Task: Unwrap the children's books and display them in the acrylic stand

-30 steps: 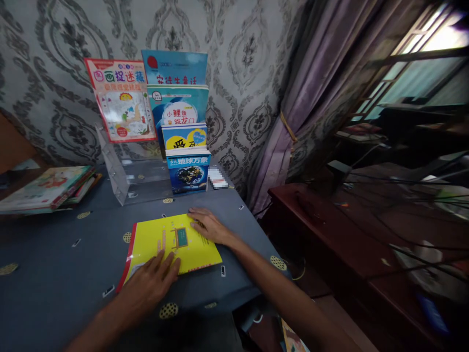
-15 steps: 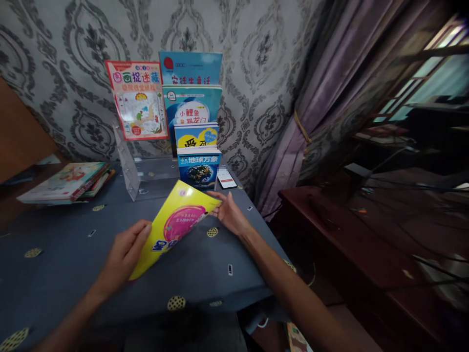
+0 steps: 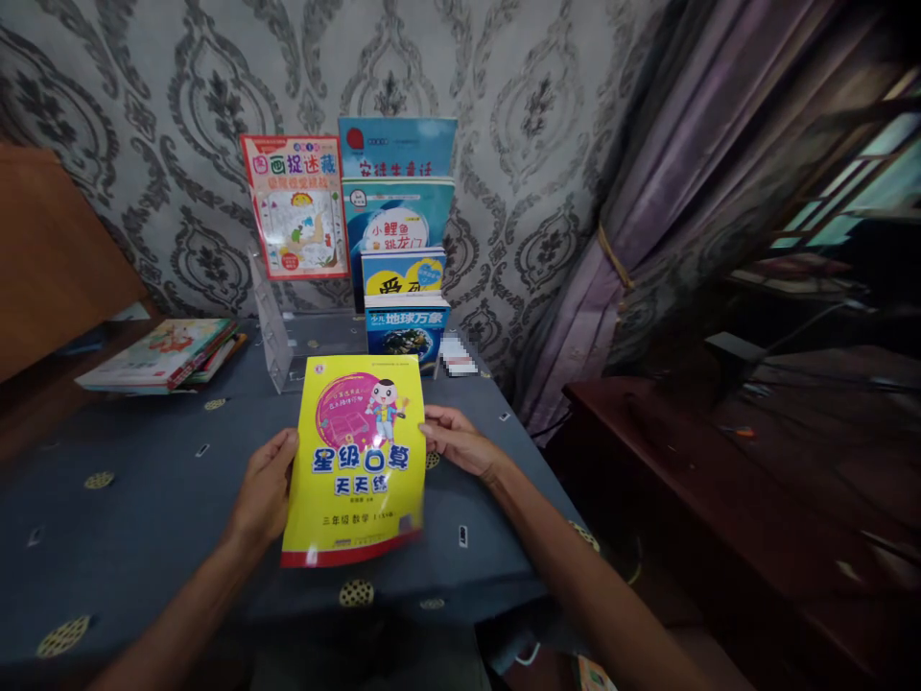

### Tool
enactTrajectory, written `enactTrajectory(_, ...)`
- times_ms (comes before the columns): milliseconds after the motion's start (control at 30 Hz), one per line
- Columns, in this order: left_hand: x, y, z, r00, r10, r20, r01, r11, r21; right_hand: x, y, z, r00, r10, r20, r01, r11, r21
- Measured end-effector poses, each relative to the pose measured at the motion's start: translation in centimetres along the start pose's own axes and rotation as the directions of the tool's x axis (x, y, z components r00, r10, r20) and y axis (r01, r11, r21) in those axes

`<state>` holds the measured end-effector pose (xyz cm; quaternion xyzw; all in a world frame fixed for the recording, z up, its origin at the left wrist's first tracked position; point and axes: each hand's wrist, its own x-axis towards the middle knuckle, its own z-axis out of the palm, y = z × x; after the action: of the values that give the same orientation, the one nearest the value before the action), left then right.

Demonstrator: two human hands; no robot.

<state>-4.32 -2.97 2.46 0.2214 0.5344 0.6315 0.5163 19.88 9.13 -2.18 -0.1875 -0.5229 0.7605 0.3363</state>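
Observation:
A yellow workbook (image 3: 358, 518) with a pink circle and a cartoon child on its cover is held up above the table, its cover facing me. My left hand (image 3: 268, 485) grips its left edge, thumb in front. At the opposite edge, my right hand (image 3: 460, 441) pinches the book, its fingers partly hidden behind. Beyond the workbook stands a clear display rack (image 3: 270, 331). It bears a red-bordered picture book (image 3: 298, 206) on the left and a stepped column on the right: blue books (image 3: 399, 144), a yellow one (image 3: 403, 275) and an earth book (image 3: 407, 320) in front.
Stacked books (image 3: 162, 355) lie on the left of the dark patterned tablecloth (image 3: 165, 509). A phone (image 3: 459, 357), partly blurred out, rests right of the rack. A purple curtain (image 3: 597, 259) and a dark red cabinet (image 3: 648, 451) stand to the right.
The yellow workbook has turned from a tilted, slanting pose to upright and facing me. My right hand has come to grip its right edge. The view has shifted slightly left.

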Motion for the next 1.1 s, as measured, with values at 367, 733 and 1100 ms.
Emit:
enactTrajectory(367,3.4,-2.8,-2.3,0.996,-0.087,-0.01,0.087,0.982,0.17,0.8,1.6,-0.6,0.98,0.198,-0.034,-0.201,0.974,-0.104)
enactTrajectory(733,5.2,-0.3,-3.9,0.932,0.171,0.32,-0.349,0.175,0.921,0.9,2.4,-1.1,0.96,0.22,-0.174,-0.257,0.939,-0.229)
enactTrajectory(1100,9.0,-1.2,-2.3,0.794,0.215,0.569,-0.501,-0.298,0.812,1.3,2.2,-0.4,0.946,-0.105,-0.307,-0.173,0.637,-0.751)
